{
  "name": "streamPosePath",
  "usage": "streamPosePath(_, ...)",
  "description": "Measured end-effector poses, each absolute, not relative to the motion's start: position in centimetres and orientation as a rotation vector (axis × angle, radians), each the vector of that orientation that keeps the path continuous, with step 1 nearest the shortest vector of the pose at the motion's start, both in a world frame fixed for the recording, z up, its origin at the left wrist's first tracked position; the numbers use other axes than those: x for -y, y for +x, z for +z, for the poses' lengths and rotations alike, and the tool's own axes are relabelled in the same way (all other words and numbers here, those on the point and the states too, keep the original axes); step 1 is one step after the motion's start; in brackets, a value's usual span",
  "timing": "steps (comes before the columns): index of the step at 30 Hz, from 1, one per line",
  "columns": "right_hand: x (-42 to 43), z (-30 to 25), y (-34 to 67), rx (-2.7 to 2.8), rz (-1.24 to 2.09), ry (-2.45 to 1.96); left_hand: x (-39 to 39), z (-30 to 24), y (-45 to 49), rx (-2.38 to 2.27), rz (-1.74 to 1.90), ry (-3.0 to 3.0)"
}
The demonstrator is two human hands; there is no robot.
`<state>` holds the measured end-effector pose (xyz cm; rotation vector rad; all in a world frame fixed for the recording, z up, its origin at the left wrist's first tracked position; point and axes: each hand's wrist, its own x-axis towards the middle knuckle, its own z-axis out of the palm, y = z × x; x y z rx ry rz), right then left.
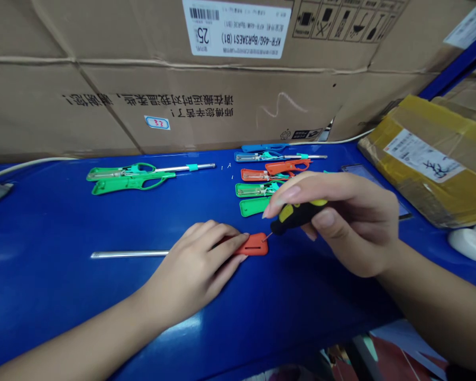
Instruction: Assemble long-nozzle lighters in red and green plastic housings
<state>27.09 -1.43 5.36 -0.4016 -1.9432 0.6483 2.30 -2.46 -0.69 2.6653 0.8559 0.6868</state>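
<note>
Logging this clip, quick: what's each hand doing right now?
Left hand: open, pressing flat on the orange tool.
Right hand: closed on the screwdriver.

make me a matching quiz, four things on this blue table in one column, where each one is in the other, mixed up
1 screwdriver
2 orange piece
3 green tool
4 taped parcel

A lying far left, untouched
B under the left hand
C gripped in the right hand
D at the far right

Pairs: 1-C, 2-B, 3-A, 4-D
</note>
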Motion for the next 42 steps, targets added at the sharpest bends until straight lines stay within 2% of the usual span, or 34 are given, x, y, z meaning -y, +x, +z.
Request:
streamPosePath(7,1.35,5.39,26.36,1.848,0.522,-0.514,2.51,-0.51,2.32,-0.856,0.674,2.663)
streamPosePath(20,1.54,5.29,26.58,1.758,0.813,-0.432,2.49,-0.59,2.29,-0.864,0.664,2.667)
streamPosePath(30,1.06,4.82,26.67,1.760,0.652,-0.470,2.51,-0.53,2.33,-0.864,0.671,2.681)
streamPosePath(42,1.12,4.76,26.76,1.823,0.812,-0.323,2.35,-0.62,2.40,-0.863,0.659,2.675)
